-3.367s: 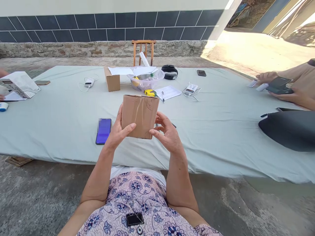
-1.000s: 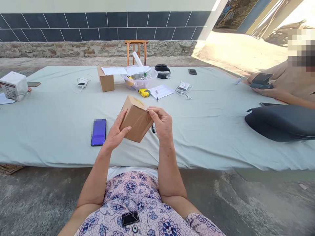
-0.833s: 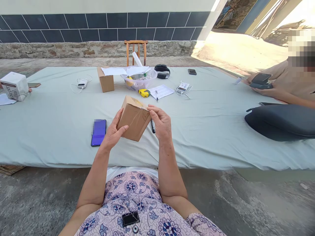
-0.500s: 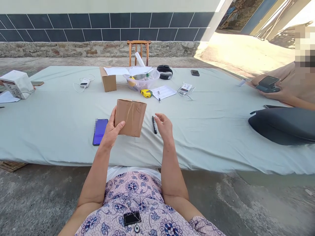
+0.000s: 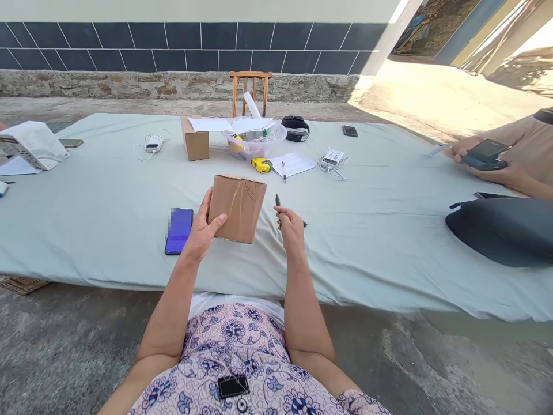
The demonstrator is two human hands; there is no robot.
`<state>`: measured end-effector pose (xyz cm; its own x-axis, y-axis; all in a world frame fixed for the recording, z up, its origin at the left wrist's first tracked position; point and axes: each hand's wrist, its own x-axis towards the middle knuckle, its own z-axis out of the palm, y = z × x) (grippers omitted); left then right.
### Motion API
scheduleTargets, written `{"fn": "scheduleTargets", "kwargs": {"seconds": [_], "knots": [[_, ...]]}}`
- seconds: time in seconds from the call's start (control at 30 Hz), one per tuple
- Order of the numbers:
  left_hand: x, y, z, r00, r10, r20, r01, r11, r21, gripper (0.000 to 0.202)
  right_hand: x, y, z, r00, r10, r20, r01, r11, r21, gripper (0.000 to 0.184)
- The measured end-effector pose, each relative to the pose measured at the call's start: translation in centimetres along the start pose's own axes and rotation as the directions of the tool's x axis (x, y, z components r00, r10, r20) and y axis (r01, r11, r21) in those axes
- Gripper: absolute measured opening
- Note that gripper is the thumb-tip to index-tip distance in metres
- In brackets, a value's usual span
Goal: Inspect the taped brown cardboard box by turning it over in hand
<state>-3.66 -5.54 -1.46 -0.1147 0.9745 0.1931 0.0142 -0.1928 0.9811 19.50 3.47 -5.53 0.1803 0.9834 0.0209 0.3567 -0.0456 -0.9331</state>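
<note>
In the head view a small brown cardboard box (image 5: 237,213) is tilted up over the near side of the table. My left hand (image 5: 202,231) grips its left edge, thumb across the front face and fingers behind. Thin strands and creases show on the box's upper part. To its right, my right hand (image 5: 291,229) is closed around a black marker pen (image 5: 277,200). One end of the marker points away from me, and a dark bit shows on the other side of the hand. The marker and the box are apart.
A phone (image 5: 179,231) with a blue screen lies left of the box. Beyond are a yellow tape measure (image 5: 261,165), a plastic basket (image 5: 248,152), paper (image 5: 298,163), a pen (image 5: 284,172) and another carton (image 5: 197,146). A black case (image 5: 496,230) and a person's hands holding a device (image 5: 486,154) are right.
My right hand has closed on the marker, which lay on the cloth beside it before, and has picked it up. The box stays in my left hand; the view has shifted slightly.
</note>
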Motion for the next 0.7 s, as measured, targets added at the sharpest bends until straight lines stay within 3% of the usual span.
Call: {"fn": "scheduleTargets", "kwargs": {"seconds": [0.1,0.17,0.2,0.3,0.37,0.47,0.6,0.7], "knots": [[0.0,0.2,0.1,1.0,0.005,0.006,-0.005,1.0,0.012,0.086,-1.4,-2.3,-1.8,0.987,-0.159,0.0,0.156,0.967,0.202,0.061],[0.0,0.4,0.3,1.0,0.004,-0.001,-0.004,1.0,0.007,0.088,-3.0,-4.1,-2.9,0.916,-0.399,-0.044,0.375,0.811,0.449,0.067],[-0.1,0.5,0.4,1.0,0.001,-0.004,0.0,1.0,0.006,0.088,-4.0,-4.9,-3.3,0.869,-0.483,-0.103,0.468,0.739,0.484,0.065],[-0.3,0.6,0.7,1.0,-0.014,-0.003,0.014,1.0,0.016,0.087,-6.5,-6.8,-3.5,0.744,-0.603,-0.288,0.664,0.616,0.425,0.038],[-0.4,0.5,0.8,1.0,-0.011,0.006,0.011,0.999,0.032,0.086,-7.5,-7.3,-3.1,0.698,-0.651,-0.298,0.713,0.594,0.373,0.029],[-0.5,0.3,1.0,1.0,0.021,0.011,-0.022,0.998,0.057,0.086,-7.8,-7.4,-2.3,0.68,-0.7,-0.218,0.728,0.61,0.314,0.026],[-0.5,0.3,1.0,0.999,0.035,0.005,-0.035,0.998,0.048,0.086,-7.5,-7.0,-1.9,0.696,-0.71,-0.104,0.71,0.658,0.251,0.031],[-0.5,0.4,0.9,1.0,0.018,-0.007,-0.018,0.999,0.039,0.086,-7.4,-6.6,-2.3,0.684,-0.715,-0.146,0.727,0.65,0.222,0.029]]}}
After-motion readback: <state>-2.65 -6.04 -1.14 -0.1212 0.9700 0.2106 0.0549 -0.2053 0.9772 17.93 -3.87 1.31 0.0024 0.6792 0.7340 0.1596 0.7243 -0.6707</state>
